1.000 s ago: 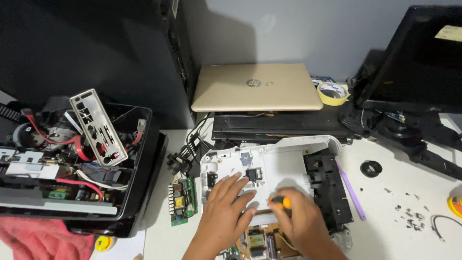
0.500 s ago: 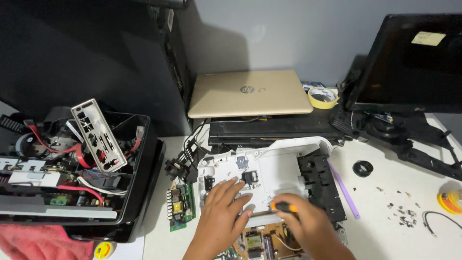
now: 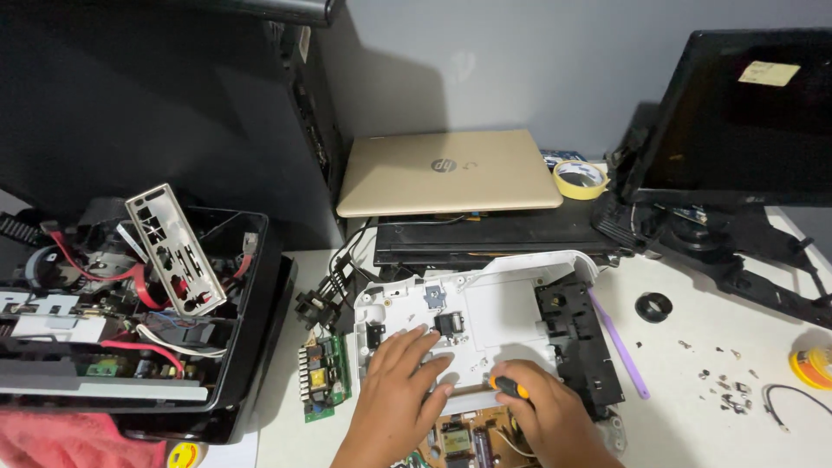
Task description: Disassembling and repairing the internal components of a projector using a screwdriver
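Note:
A white plastic device shell (image 3: 485, 299) lies opened on the white table, with a black module (image 3: 574, 338) along its right side. My left hand (image 3: 400, 390) presses flat on the shell's lower left, fingers spread. My right hand (image 3: 548, 414) is closed around a screwdriver with an orange and black handle (image 3: 509, 386), its tip down on the shell's lower edge. A brown circuit board (image 3: 464, 438) shows below and between my hands.
A green circuit board (image 3: 324, 377) lies left of the shell. A black bin of computer parts (image 3: 130, 321) stands at left. A closed gold laptop (image 3: 446, 172) sits on a black one; tape roll (image 3: 579, 178), monitor (image 3: 745, 113), purple pry tool (image 3: 620, 347), loose screws (image 3: 724, 381) at right.
The view has tilted and shifted slightly, so everything sits lower in frame. Both hands stay on the shell, with the screwdriver in the same spot.

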